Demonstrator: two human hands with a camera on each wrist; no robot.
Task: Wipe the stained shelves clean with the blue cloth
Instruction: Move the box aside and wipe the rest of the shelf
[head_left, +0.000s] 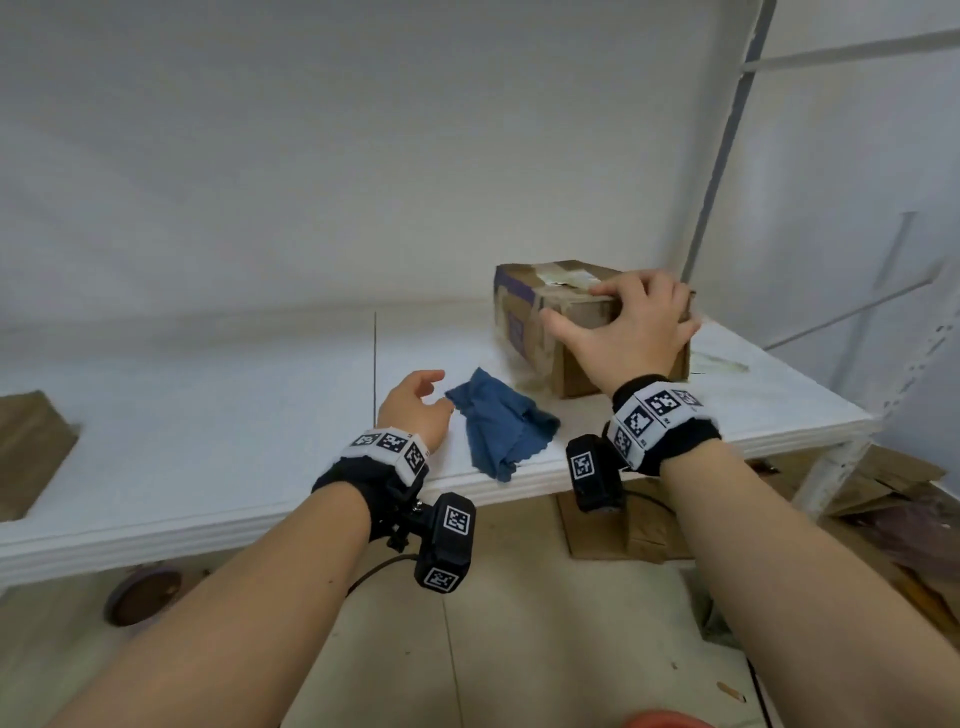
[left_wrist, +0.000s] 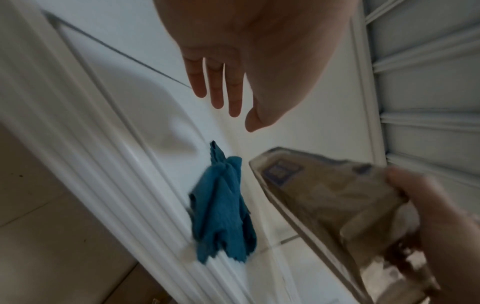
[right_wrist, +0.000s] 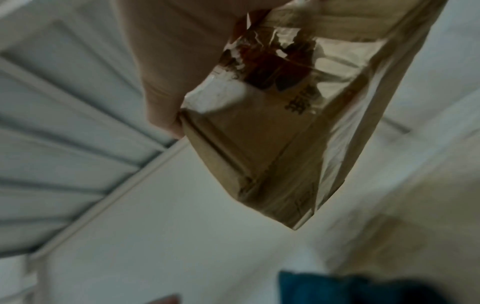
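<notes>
The crumpled blue cloth (head_left: 501, 423) lies near the front edge of the white shelf (head_left: 234, 415). Just left of it my left hand (head_left: 431, 387) hovers with relaxed fingers and holds nothing. In the left wrist view the straight fingers (left_wrist: 217, 90) hang above the shelf, with the cloth (left_wrist: 221, 205) beyond them. My right hand (head_left: 587, 309) grips a taped cardboard box (head_left: 524, 322) from above, thumb on its left side. The right wrist view shows the box (right_wrist: 272, 144) close up and the cloth (right_wrist: 337, 292) at the bottom edge. A yellowish stain (head_left: 722, 364) marks the shelf right of the box.
A second brown box (head_left: 31, 452) sits at the shelf's far left. A grey metal upright (head_left: 727, 156) rises behind the taped box. Cardboard pieces (head_left: 623, 530) and a round brown object (head_left: 143, 595) lie on the floor under the shelf.
</notes>
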